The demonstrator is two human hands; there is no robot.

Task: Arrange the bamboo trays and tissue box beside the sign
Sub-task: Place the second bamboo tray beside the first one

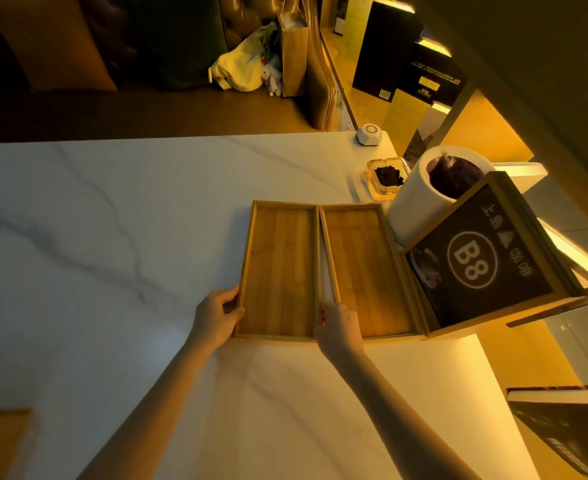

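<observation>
Two empty rectangular bamboo trays lie side by side on the white marble table. My left hand grips the near left corner of the left tray. My right hand grips that tray's near right corner, in the narrow gap beside the right tray. The right tray's far side touches the wooden-framed black sign marked "B8", which stands tilted at the table's right edge. No plain tissue box is visible; a white cylindrical holder with dark contents stands behind the sign.
A glass ashtray with dark contents and a small white hexagonal device sit at the far right of the table. A dark book lies at the near right. Shelves with boxes stand on the right; bags rest on the sofa beyond.
</observation>
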